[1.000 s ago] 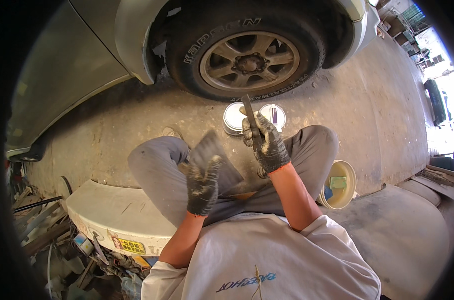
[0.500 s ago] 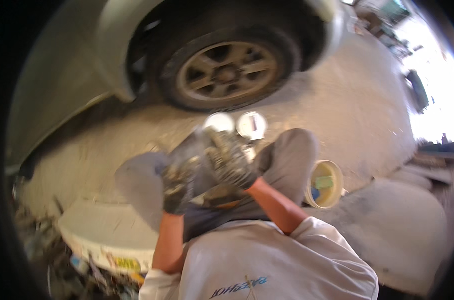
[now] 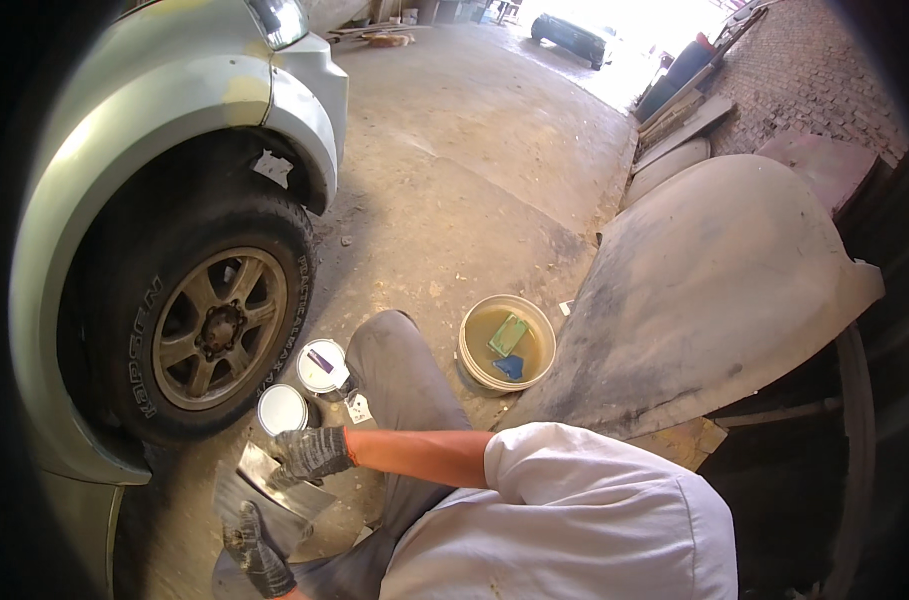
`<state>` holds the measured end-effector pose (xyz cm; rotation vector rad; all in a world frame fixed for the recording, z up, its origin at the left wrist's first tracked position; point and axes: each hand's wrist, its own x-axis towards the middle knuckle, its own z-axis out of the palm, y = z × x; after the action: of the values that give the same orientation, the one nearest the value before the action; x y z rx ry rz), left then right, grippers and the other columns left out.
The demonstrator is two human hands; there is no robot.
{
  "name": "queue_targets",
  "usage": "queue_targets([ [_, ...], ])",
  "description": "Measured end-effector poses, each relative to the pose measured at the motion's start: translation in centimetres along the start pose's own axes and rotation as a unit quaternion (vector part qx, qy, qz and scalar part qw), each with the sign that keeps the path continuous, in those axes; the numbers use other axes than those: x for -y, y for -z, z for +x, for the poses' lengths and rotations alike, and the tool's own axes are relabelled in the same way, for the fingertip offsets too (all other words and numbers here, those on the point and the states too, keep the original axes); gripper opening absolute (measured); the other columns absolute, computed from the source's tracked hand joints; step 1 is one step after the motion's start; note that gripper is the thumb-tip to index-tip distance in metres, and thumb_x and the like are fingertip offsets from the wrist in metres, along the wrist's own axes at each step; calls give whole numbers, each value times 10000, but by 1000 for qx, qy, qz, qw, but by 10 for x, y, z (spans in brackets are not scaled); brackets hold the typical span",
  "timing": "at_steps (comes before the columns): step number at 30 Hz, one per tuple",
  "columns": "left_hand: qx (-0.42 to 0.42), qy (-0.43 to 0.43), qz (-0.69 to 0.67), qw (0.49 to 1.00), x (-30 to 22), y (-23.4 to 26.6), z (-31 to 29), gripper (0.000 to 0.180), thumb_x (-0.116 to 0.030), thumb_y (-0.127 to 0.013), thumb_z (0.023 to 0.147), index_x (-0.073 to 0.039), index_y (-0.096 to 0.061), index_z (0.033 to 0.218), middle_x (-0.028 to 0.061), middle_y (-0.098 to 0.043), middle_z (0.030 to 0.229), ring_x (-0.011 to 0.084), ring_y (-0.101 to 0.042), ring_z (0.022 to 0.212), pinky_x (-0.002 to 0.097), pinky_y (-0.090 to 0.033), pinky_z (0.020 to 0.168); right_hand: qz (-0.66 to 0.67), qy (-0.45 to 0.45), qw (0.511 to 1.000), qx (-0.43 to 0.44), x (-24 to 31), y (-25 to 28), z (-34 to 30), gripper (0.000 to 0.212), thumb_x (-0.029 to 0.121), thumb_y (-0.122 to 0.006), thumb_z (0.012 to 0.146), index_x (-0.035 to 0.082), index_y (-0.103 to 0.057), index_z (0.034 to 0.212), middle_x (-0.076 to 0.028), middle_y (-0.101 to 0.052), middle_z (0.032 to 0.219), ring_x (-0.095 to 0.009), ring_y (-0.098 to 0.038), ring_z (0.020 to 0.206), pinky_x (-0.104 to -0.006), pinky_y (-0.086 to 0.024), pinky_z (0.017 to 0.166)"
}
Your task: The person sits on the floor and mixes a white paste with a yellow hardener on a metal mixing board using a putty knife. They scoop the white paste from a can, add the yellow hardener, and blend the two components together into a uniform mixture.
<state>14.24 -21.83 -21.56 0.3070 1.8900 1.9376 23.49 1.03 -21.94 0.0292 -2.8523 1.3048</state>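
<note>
Both my hands wear dark grey knit gloves, dusty and stained. My left hand (image 3: 256, 553), at the lower left, is closed on the edge of a thin grey plate (image 3: 279, 522), its thumb lying along the surface. Across from it, my right hand (image 3: 312, 457) is closed on a flat, shiny metal scraper (image 3: 260, 466) tilted over that plate. Its fingers partly cover the scraper, and whether the two flat pieces touch I cannot tell. Just beyond the right hand stand a round can with a white lid (image 3: 282, 410) and a second white-lidded can (image 3: 322, 365) bearing a dark label.
A vehicle's wheel (image 3: 219, 330) and pale fender (image 3: 164, 105) rise at the left. Right of my bent knee (image 3: 399, 365) stands a cream bucket (image 3: 464, 365) of murky water with a green block (image 3: 508, 336) and something blue (image 3: 508, 368). A large curved panel (image 3: 714, 290) lies at right.
The view has swung to the right, so the wheel, cans and hands now sit further left. My hands, blurred and close together before, now show the flat pieces clearly.
</note>
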Motion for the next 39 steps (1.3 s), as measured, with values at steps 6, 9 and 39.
queue_targets([
  [6, -70, -345, 513, 783, 5, -10, -15, 743, -333, -724, 732, -17, -462, 1350, 232, -501, 1325, 386, -477, 1205, 454, -369, 1029, 114, 42, 894, -431, 33, -20, 11, 413, 302, -670, 840, -21, -561, 1072, -199, -548, 771, -306, -536, 669, -417, -432, 594],
  [9, -91, -30, 53, 994, -1, -28, -24, 582, -300, -645, 864, 8, -478, 1329, 199, -503, 1333, 310, -504, 1189, 408, -392, 1010, 127, -57, 937, -322, 47, -38, 13, 392, 218, -658, 857, -4, -564, 1167, -158, -524, 734, -231, -497, 628, -395, -391, 559],
  [39, -35, -192, 331, 923, -30, -36, -41, 252, -143, -545, 958, 12, -583, 1154, 122, -641, 1031, 196, -589, 920, 306, -457, 808, -154, 50, 950, -267, 27, -19, 5, 501, 263, -618, 884, -80, -480, 1222, -267, -620, 972, -397, -609, 886, -442, -487, 769],
])
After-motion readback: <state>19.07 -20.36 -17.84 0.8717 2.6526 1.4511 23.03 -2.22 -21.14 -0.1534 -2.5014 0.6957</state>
